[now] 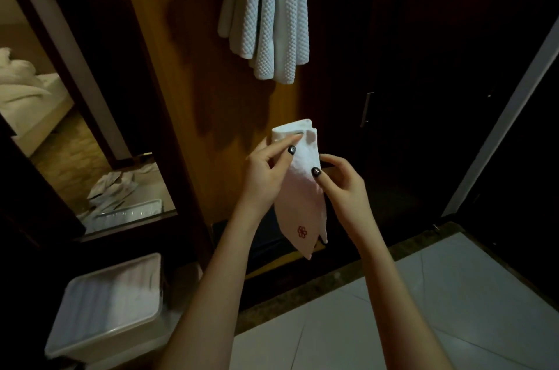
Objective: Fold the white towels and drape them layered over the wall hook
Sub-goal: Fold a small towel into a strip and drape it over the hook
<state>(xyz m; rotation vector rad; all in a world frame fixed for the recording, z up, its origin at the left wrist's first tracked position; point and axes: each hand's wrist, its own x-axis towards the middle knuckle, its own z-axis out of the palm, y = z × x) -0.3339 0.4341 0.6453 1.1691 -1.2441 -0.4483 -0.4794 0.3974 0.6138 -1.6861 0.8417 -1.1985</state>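
White plastic bin point(112, 303) at floor's left edge, contents unclear. Left hand point(266, 176), right hand point(341, 185) pinch folded white towel point(302, 191), red flower emblem near tip, midair below waffle-weave towels point(266, 15) on wall.

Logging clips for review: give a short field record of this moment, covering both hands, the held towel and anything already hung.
left hand: pinches held towel near its top
right hand: pinches held towel's right edge
held towel: white, folded narrow, red flower emblem near lower tip
hanging towels: white, textured, draped on wall above
plastic bin: lower left, on floor
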